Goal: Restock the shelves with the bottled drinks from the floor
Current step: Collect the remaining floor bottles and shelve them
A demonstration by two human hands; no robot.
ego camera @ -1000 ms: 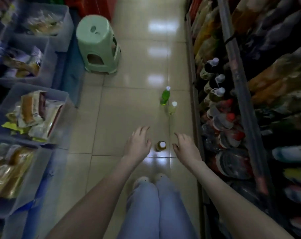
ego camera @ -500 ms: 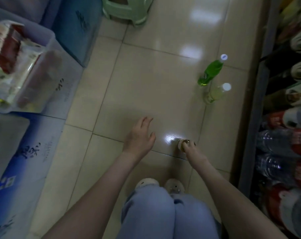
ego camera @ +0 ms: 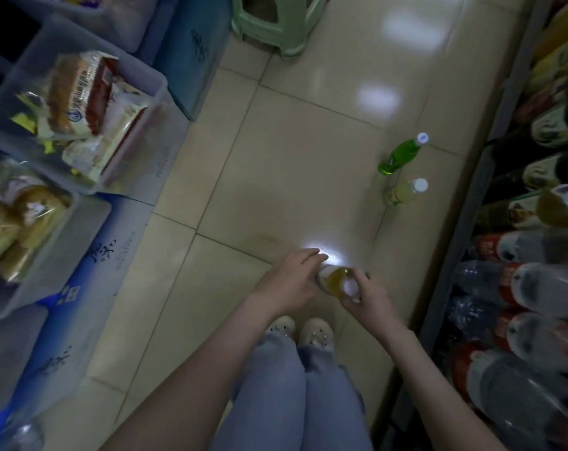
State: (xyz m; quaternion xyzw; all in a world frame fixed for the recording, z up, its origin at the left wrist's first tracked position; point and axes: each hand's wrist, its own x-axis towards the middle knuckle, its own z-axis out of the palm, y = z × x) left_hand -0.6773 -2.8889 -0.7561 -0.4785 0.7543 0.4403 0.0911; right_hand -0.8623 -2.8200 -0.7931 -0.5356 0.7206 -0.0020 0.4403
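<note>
Both forearms reach forward and down from a crouch, and the 2 hands meet on 1 amber bottle [ego camera: 336,278] just above the tiled floor [ego camera: 276,190], directly ahead of the person's pale shoes [ego camera: 300,330]. The right hand [ego camera: 368,299] comes in from the right with its wrist bent inward, and its fingers [ego camera: 359,275] and thumb curl round the bottle's neck just below the white cap, a narrow, closed hold. The left hand [ego camera: 289,281] comes in from the opposite side, palm turned toward the bottle, with its fingers only lightly bent as they lie over the lower body and label. I cannot tell whether its thumb closes underneath. The bottle is tilted, its cap end nearer the right hand and its base under the left fingers, with a bright glare on the tile just past it. Beyond the grip and somewhat to its right, 2 more bottles stand upright on the floor well apart from the hands: a pale yellow bottle [ego camera: 403,193] nearer, and a green bottle [ego camera: 399,156] just behind it, both white-capped. Further right of the grip runs the shelf [ego camera: 451,288], packed with large bottles lying cap-outward. Far to the left of the grip sit clear bins of packaged bread [ego camera: 81,102] on blue cartons [ego camera: 90,278], and a green stool [ego camera: 276,27] stands far ahead.
</note>
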